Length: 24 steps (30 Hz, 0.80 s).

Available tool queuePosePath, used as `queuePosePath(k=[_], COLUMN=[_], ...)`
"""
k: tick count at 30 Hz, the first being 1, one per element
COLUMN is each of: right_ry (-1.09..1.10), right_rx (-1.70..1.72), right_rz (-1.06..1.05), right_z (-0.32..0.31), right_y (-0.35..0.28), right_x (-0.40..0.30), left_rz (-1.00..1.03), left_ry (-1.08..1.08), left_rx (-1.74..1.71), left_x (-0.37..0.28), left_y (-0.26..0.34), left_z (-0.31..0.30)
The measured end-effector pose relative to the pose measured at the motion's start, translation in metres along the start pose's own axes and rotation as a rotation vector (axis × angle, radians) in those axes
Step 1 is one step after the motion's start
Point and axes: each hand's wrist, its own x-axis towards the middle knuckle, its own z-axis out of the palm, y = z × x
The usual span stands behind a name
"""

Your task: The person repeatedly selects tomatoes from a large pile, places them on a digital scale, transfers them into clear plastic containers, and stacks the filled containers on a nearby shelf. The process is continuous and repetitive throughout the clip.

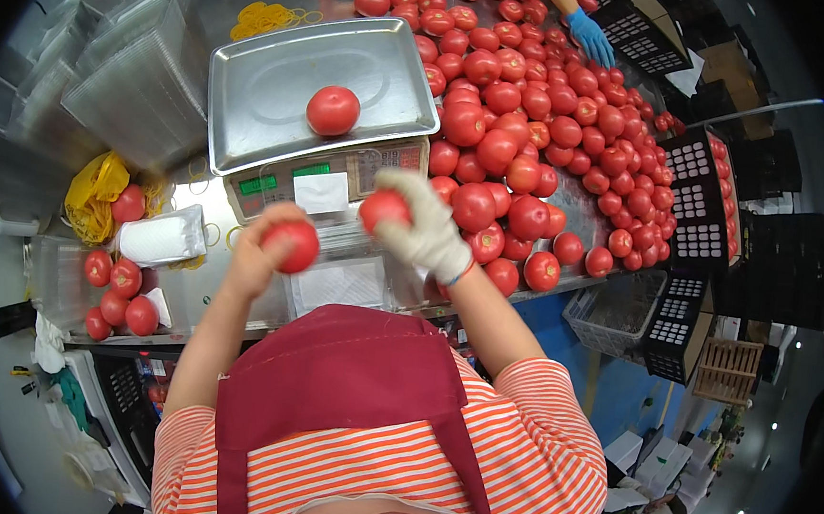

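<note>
My bare left hand (262, 248) grips a red tomato (294, 246) in front of the weighing scale (243, 206). In my right hand (425, 226), which wears a whitish glove, is another tomato (384, 211), near the scale's keypad. Both hands are slightly blurred. A single tomato (333, 111) rests on the scale's metal tray (241, 80), towards its front edge. Below the scale, between my forearms, lies a clear plastic tray with a white pad (339, 284). A large heap of tomatoes (498, 152) spreads over the metal table to the right of the scale.
Stacked clear plastic containers (141, 80) stand at the left, beside a yellow bag (93, 199), a wrapped white roll (162, 236) and several tomatoes (126, 278). Yellow rubber bands (264, 20) lie behind the scale. A co-worker's blue-gloved hand (591, 37) touches the heap. Black crates (688, 197) stand right.
</note>
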Motion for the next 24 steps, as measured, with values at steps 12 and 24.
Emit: queuePosePath(k=[12, 24], right_ry=[0.311, 0.02], right_rx=[-0.354, -0.033], right_rz=[-0.276, -0.204], right_z=[0.022, 0.027], right_y=[-0.02, -0.049], right_x=[0.102, 0.055], left_rz=[0.335, 0.379], left_ry=[-0.32, -0.258], left_rx=[1.339, 1.261], left_x=[-0.025, -0.021], left_y=[-0.019, -0.025], left_z=[0.049, 0.045])
